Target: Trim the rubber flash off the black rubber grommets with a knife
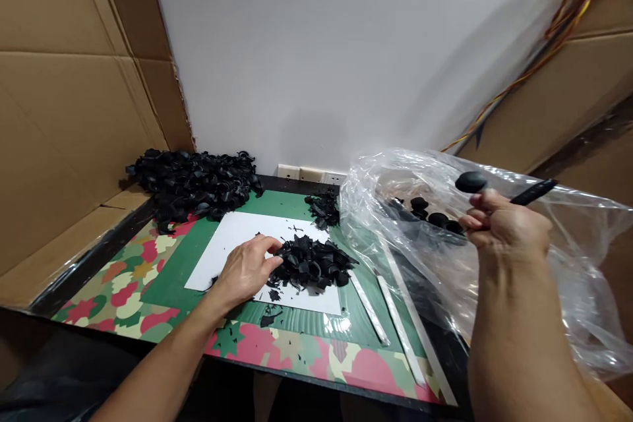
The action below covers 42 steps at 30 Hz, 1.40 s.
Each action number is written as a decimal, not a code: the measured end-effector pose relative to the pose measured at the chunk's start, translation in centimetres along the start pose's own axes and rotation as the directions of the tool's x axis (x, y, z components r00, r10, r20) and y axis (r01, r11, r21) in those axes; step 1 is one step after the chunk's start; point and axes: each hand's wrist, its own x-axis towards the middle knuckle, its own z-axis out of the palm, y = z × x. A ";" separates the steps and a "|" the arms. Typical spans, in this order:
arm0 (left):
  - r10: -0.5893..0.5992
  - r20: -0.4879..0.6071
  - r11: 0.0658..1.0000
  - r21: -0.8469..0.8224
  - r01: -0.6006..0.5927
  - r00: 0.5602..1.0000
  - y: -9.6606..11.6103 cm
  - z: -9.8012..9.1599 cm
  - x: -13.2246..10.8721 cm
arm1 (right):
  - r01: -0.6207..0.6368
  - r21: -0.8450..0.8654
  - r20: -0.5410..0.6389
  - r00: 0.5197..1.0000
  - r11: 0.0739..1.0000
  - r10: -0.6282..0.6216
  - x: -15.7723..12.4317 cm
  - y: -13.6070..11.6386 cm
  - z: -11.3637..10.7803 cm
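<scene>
Head view: left hand (246, 268) flat, fingers loosely spread, fingertips touching black scrap pile (311, 266) just right of it; right hand (499, 224) clamped on black cap (471, 180) and knife (533, 192), cap above its fingers.

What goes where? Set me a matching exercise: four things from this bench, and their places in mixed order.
Things:
1. left hand
2. right hand
3. big scrap heap
4. metal strips

Places:
A. back left corner of the mat
B. raised over the plastic bag, holding a black cap and a dark tool
C. on the white sheet, at the small scrap pile
D. lying between the sheet and the bag

Pairs: 1-C, 2-B, 3-A, 4-D
</scene>
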 end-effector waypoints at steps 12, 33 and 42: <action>0.412 0.197 0.818 0.350 -0.456 0.890 4.0 4.7 -0.8 | -0.212 0.019 0.423 0.887 0.977 0.185 -13.2 -0.8 2.8; -0.335 0.123 0.536 -0.791 0.296 0.934 0.2 1.7 0.5 | 0.112 -0.190 0.673 0.738 0.975 0.047 -21.1 2.2 7.7; -0.306 0.128 0.600 -0.744 0.295 0.943 0.4 1.5 0.4 | 0.356 -0.315 0.579 0.806 0.880 -0.119 -20.1 3.3 8.6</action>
